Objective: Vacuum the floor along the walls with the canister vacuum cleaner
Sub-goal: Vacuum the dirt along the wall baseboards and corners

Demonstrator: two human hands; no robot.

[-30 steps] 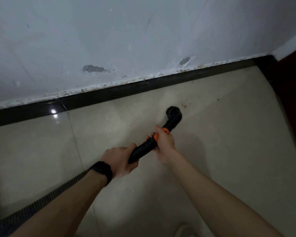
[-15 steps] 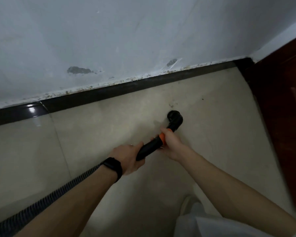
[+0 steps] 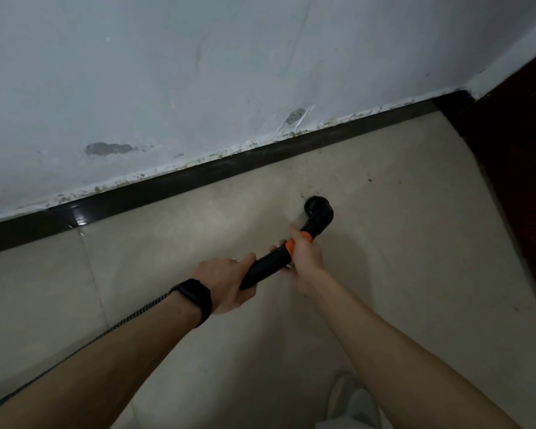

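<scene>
I have 2 hands on the black wand (image 3: pixel 268 266). My left hand (image 3: pixel 226 283) is wrapped round its rear end, where the ribbed hose (image 3: pixel 130 317) joins, and my right hand (image 3: pixel 304 258) is curled round the orange collar (image 3: pixel 289 245). The elbow nozzle (image 3: pixel 317 210) sits on the tile floor (image 3: pixel 415 274), near the dark baseboard (image 3: pixel 198 178) but apart from it. The wand looks stiff and light. I judge the soft hose will drag, so I'd grip forward.

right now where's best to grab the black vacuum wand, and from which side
Grip the straight shaft of the wand, at and behind its orange band, from above on the near side. It slants down toward the baseboard with the bent nozzle at the floor, so its top faces you; the left hand and right hand wrap it there.
</scene>
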